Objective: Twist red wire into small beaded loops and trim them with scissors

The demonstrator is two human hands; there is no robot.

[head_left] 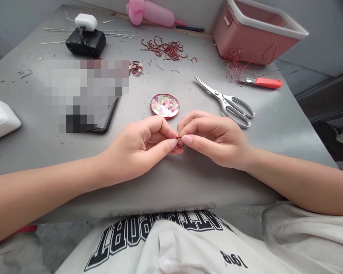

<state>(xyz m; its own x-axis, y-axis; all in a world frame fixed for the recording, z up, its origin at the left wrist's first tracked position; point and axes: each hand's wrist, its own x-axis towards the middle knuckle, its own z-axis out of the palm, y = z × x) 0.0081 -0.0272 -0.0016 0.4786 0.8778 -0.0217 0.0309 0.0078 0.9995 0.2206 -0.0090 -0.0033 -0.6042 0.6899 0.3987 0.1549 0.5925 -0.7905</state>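
Note:
Thumb and fingertips of my left hand (pixel 148 142) pinch a small piece of dark red wire (pixel 179 141) over the front part of the table. My right hand (pixel 214 139) grips the same wire from the other side, the fingertips of both hands nearly touching. Most of the wire is hidden by the fingers, so its full shape cannot be made out. Just beyond the hands sits a small round red-rimmed dish (pixel 165 105) of pale, pink and purple beads. Silver scissors (pixel 225 101) lie behind my right hand, blades slightly apart, pointing to the far left.
A pile of cut red wires (pixel 170 49) lies farther back. Tangled thin wire (pixel 237 66) and a red-handled tool (pixel 265 82) lie by the pink bin (pixel 246 32). To the left are a phone (pixel 107 118), partly blurred out, a black case (pixel 85 42) and a white object (pixel 1 120).

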